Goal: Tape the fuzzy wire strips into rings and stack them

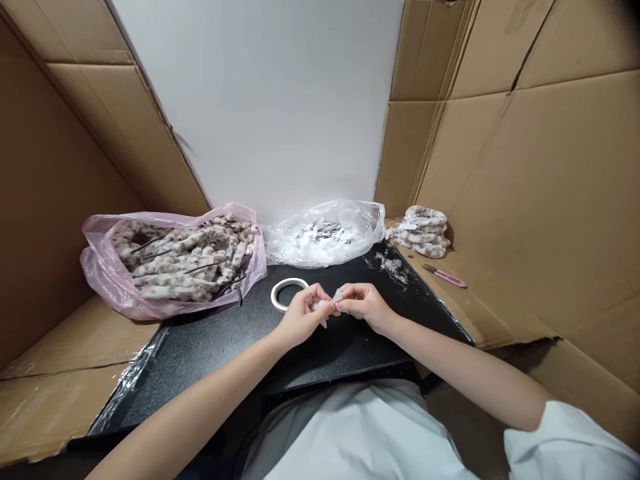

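Observation:
My left hand [307, 315] is closed, with small white translucent pieces [323, 324] that look like paper or plastic slips poking out under its fingers. My right hand [366, 306] pinches a similar white slip [338, 295], and the fingertips of both hands meet around it. Both hands are above the black table [225, 357]. Just behind my left hand lies a roll of white tape [277, 294] on its side. The fingers hide much of the white pieces, so their exact kind cannot be made out.
A pink plastic bag [107, 283] of fuzzy brown-and-white strips with dark cords stands at left. Behind the hands lies a clear bag [367, 217] with white and dark slips. Fluff [395, 269], a fuzzy bundle [425, 233] and pink thread snips [447, 276] are at right. Cardboard walls [550, 200] surround the table.

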A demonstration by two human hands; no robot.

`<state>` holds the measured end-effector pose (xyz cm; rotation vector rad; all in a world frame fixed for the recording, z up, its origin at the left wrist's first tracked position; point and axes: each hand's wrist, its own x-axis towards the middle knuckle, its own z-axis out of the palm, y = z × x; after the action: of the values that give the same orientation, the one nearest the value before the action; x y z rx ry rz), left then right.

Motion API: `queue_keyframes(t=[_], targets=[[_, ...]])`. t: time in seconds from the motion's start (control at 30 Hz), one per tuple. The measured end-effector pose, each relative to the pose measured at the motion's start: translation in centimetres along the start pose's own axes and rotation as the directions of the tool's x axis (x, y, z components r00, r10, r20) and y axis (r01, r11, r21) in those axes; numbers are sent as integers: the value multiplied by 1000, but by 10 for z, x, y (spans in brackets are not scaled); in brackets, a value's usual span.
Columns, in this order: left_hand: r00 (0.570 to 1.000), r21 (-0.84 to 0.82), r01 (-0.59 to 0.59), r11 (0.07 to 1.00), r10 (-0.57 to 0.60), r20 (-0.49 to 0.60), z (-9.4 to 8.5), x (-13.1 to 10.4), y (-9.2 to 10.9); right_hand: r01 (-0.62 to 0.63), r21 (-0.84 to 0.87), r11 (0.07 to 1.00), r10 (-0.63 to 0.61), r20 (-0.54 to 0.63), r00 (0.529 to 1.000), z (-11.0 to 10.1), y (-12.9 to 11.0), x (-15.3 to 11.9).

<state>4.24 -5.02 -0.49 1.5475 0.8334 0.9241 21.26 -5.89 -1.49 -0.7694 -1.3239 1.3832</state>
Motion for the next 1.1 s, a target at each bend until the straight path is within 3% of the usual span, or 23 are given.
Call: queue_keyframes(t=[0.17,0.37,0.53,0.8,0.97,1.1], targets=[[997,-118,78,990,-76,21,0,0,1,210,22,978,-211,94,973,-6,9,1],[991,-217,123,968,-108,80,-4,1,-4,424,-266,866,-367,239,899,-13,-3,3],[987,-243,148,959,-129,96,-2,1,-4,444,-311,840,-348,318,882,-16,-11,5],[981,-264,194,945,-179,80,0,0,-4,363,-343,866,-255,321,912,-17,-12,4],[981,-216,181,959,-162,103,0,-2,-4,429,-479,765,-248,395,884,-21,-15,5],[996,99,-5,995,-4,90,-4,-3,-3,536,-592,602,-178,555,812,-26,-21,5]])
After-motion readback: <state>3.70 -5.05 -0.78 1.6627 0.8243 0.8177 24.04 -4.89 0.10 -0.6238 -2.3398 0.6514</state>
